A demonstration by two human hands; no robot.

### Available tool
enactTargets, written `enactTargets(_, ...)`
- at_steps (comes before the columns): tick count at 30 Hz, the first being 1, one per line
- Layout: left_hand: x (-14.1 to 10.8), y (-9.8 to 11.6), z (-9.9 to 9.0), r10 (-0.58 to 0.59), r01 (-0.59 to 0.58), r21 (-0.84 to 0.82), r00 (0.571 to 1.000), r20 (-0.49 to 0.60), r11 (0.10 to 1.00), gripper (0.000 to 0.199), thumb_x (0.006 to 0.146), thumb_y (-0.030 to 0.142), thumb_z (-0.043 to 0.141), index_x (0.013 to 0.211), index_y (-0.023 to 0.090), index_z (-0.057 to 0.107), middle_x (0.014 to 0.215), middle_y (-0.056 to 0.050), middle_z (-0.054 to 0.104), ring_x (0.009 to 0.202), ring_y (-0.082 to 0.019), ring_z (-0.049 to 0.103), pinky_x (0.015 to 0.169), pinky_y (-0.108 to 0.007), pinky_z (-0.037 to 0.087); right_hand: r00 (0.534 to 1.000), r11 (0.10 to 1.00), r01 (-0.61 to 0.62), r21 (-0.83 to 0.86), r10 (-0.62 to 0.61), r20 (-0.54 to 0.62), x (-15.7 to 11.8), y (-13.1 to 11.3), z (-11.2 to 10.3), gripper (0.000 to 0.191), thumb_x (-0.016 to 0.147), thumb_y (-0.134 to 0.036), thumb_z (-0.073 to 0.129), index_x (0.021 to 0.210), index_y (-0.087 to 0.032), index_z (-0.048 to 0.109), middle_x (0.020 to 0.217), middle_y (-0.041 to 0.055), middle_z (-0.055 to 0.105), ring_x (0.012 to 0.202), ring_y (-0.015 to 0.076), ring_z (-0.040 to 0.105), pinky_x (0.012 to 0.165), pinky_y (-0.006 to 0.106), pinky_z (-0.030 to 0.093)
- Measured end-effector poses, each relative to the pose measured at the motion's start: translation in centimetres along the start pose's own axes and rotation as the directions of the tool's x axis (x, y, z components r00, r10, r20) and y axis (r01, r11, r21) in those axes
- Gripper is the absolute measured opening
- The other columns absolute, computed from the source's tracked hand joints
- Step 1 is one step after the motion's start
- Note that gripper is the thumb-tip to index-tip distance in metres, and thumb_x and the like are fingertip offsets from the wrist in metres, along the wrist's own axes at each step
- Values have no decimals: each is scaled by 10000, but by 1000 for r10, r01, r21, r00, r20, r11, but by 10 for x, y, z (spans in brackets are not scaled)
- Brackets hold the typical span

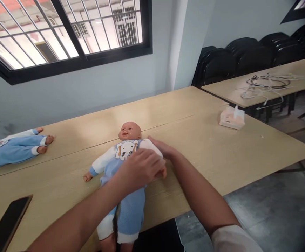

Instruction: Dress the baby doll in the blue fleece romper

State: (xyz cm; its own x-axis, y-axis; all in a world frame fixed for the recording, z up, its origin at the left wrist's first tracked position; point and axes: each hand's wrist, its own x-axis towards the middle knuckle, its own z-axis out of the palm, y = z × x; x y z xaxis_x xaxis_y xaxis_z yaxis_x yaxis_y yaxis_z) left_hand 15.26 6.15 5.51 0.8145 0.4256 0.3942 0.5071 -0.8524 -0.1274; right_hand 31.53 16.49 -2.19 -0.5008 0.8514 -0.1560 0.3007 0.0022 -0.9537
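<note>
A baby doll [127,131] lies on its back on the table, its head pointing to the wall. Its outfit is blue and white with an elephant face [126,149] on the chest. My left hand [144,164] reaches across the doll's body, fingers curled round the sleeved arm on the right, near its small hand [163,171]. My right hand [161,147] is at that same arm's outer side, by the shoulder. The white sleeve hides part of its fingers. The doll's other arm [100,162] lies stretched out to the left.
A second doll [13,150] in matching clothes lies at the left. A dark phone [9,224] rests at the front left, and a tissue box [232,117] stands at the right. Cables [266,85] lie on another table, with stacked black chairs [219,64] behind. A barred window [84,35] is above.
</note>
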Motion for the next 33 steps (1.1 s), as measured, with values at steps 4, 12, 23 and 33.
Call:
enactTargets(4, 9, 20, 26, 164, -165, -12, 972, 167, 986, 221, 1042, 160, 483, 1208, 152, 628, 989, -54, 698, 938, -223, 649, 854, -390, 515, 980, 988, -52, 143, 23, 199, -10, 0, -14, 361, 933, -427, 662, 1210, -199, 697, 1117, 48, 781, 922, 219, 719, 827, 334, 603)
enactTargets(12, -73, 10, -12, -78, 129, -330, 984, 162, 935, 271, 1005, 227, 597, 1277, 227, 601, 1165, -35, 710, 1106, -195, 637, 995, -371, 499, 995, 978, 80, -190, -67, 78, 0, -3, -18, 358, 893, -295, 685, 1233, -183, 686, 1235, 75, 745, 1062, 237, 684, 880, 319, 543)
enactTargets(23, -264, 69, -13, -711, 667, -328, 703, -19, 669, 143, 977, 171, 602, 1103, 233, 571, 999, -51, 667, 972, -213, 639, 841, -341, 530, 881, 591, 38, -806, -400, -252, -53, -22, 14, 447, 976, -341, 624, 1378, -145, 606, 1223, 175, 712, 1118, 317, 645, 948, 423, 483)
enactTargets(33, -253, 93, 20, -783, 767, -195, 621, -12, 611, 141, 1021, 329, 543, 1074, 208, 592, 939, -51, 675, 857, -214, 634, 805, -362, 512, 734, 254, 626, -737, -511, 448, -208, -38, 213, 90, 1004, -280, 632, 1054, -210, 661, 858, 22, 657, 828, 201, 557, 815, 359, 429)
